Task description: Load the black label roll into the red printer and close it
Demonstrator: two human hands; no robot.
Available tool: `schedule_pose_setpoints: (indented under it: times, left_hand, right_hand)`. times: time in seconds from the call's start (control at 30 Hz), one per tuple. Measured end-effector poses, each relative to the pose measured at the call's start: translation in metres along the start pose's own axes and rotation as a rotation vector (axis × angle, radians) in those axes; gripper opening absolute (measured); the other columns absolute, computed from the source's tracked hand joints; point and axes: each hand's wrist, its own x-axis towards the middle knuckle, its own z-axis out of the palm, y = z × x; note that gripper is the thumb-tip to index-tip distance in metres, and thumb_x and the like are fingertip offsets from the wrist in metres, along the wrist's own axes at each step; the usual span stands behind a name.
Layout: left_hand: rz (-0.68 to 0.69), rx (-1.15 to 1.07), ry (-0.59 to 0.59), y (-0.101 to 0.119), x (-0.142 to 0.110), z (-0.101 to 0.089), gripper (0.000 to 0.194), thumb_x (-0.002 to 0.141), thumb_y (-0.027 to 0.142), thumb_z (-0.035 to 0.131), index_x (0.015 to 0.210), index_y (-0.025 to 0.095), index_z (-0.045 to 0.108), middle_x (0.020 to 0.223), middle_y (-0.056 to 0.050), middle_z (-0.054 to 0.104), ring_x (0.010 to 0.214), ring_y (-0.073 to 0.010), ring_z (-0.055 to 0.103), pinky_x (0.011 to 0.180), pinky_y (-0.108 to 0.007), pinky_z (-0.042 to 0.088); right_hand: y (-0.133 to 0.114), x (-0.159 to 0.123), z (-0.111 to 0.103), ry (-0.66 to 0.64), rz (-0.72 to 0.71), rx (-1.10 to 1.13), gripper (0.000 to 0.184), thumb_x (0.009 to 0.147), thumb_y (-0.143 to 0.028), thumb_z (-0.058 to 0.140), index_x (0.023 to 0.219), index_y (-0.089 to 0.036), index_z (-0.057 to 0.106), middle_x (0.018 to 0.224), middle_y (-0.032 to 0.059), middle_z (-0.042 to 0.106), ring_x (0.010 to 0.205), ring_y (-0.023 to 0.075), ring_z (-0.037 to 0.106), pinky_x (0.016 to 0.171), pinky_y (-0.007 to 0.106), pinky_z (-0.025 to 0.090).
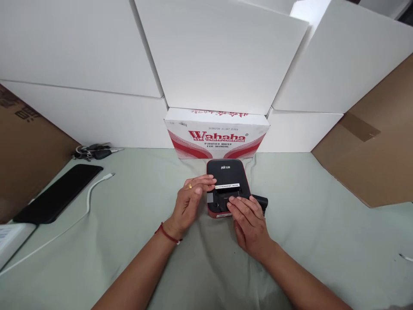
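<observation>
A flat black device [226, 174] with a red edge and a white label strip lies on the cloth in front of me. My left hand [189, 198] rests against its left side, fingers stretched out and their tips on its top near the label; a gold ring and a red cord bracelet show. My right hand [250, 221] lies over the near right part, its outstretched fingertips pressing on a dark recessed panel [222, 201]. Close by the right fingers a black rounded part [261, 201] sticks out at the device's right side, partly hidden.
Behind the device stands a white and red Wahaha box [219, 137] against white panels [222, 56]. On the left are keys [95, 151], a black phone [61, 193] and a white cable [88, 200]. Brown cardboard [371, 142] stands on the right; a pale green cloth [290, 181] covers the table.
</observation>
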Motion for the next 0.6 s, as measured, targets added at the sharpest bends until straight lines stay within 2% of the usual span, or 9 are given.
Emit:
schedule_pose_setpoints:
  times: [0.07, 0.17, 0.23, 0.3, 0.37, 0.47, 0.53, 0.6]
  left_hand:
    - [0.017, 0.043, -0.011, -0.001, -0.003, 0.0, 0.048, 0.108, 0.054, 0.045, 0.101, 0.026, 0.083, 0.117, -0.009, 0.083, 0.125, -0.0319, 0.071, 0.117, -0.057, 0.044]
    - [0.019, 0.058, -0.074, -0.001, -0.003, -0.002, 0.03, 0.102, 0.047, 0.059, 0.106, 0.027, 0.08, 0.122, -0.01, 0.082, 0.127, -0.0338, 0.07, 0.116, -0.058, 0.044]
    - [0.014, 0.011, -0.099, 0.0, -0.003, -0.003, 0.021, 0.098, 0.041, 0.065, 0.108, 0.027, 0.078, 0.124, -0.01, 0.08, 0.131, -0.0343, 0.067, 0.118, -0.058, 0.044]
    - [-0.025, -0.07, -0.114, 0.0, -0.003, -0.004, 0.02, 0.095, 0.037, 0.068, 0.112, 0.028, 0.076, 0.131, -0.011, 0.076, 0.141, -0.0347, 0.059, 0.124, -0.058, 0.04]
    - [-0.101, -0.177, -0.114, -0.001, -0.003, -0.002, 0.036, 0.092, 0.034, 0.072, 0.128, 0.031, 0.071, 0.153, -0.009, 0.063, 0.157, -0.0344, 0.042, 0.133, -0.058, 0.028]
    - [-0.237, -0.388, -0.089, -0.007, -0.002, 0.004, 0.084, 0.082, 0.029, 0.077, 0.159, 0.038, 0.044, 0.18, 0.0, 0.029, 0.171, -0.0307, 0.014, 0.14, -0.053, 0.009]
    - [-0.336, -0.511, -0.067, -0.012, -0.001, 0.011, 0.102, 0.078, 0.028, 0.075, 0.167, 0.041, 0.027, 0.183, 0.003, 0.018, 0.172, -0.0286, 0.009, 0.141, -0.051, 0.007]
    - [-0.423, -0.557, -0.047, -0.014, -0.002, 0.017, 0.107, 0.077, 0.028, 0.072, 0.169, 0.042, 0.018, 0.184, 0.003, 0.016, 0.172, -0.0278, 0.01, 0.14, -0.051, 0.013]
  right_hand:
    - [0.0, -0.002, 0.001, 0.014, 0.005, -0.003, 0.071, 0.098, -0.006, 0.049, 0.166, -0.024, 0.042, 0.145, 0.0092, 0.072, 0.138, 0.022, 0.062, 0.128, 0.047, 0.039]
    - [0.001, -0.003, 0.002, 0.022, -0.002, -0.007, 0.071, 0.096, -0.004, 0.05, 0.164, -0.023, 0.044, 0.143, 0.0092, 0.073, 0.137, 0.0223, 0.062, 0.127, 0.048, 0.039]
    - [0.002, -0.004, 0.003, 0.015, -0.012, -0.004, 0.071, 0.095, -0.003, 0.05, 0.163, -0.022, 0.046, 0.144, 0.0099, 0.072, 0.137, 0.0226, 0.061, 0.127, 0.048, 0.039]
    - [0.002, -0.004, 0.004, 0.015, -0.017, -0.004, 0.069, 0.095, -0.003, 0.051, 0.162, -0.021, 0.047, 0.144, 0.0109, 0.072, 0.138, 0.0233, 0.061, 0.127, 0.049, 0.039]
    - [0.002, -0.004, 0.004, 0.02, -0.011, -0.011, 0.068, 0.096, -0.005, 0.052, 0.162, -0.022, 0.047, 0.144, 0.0109, 0.072, 0.137, 0.0238, 0.061, 0.127, 0.049, 0.039]
    - [0.001, -0.005, 0.003, 0.01, 0.006, -0.017, 0.071, 0.097, -0.006, 0.051, 0.165, -0.025, 0.044, 0.146, 0.0095, 0.071, 0.137, 0.0242, 0.063, 0.126, 0.05, 0.041]
    - [0.001, -0.005, 0.002, -0.002, 0.013, -0.011, 0.072, 0.096, -0.005, 0.05, 0.165, -0.026, 0.043, 0.147, 0.009, 0.071, 0.136, 0.0237, 0.064, 0.126, 0.05, 0.041]
    - [0.001, -0.005, 0.001, -0.007, 0.009, -0.006, 0.072, 0.096, -0.004, 0.05, 0.165, -0.025, 0.044, 0.147, 0.009, 0.071, 0.136, 0.0234, 0.064, 0.126, 0.05, 0.041]
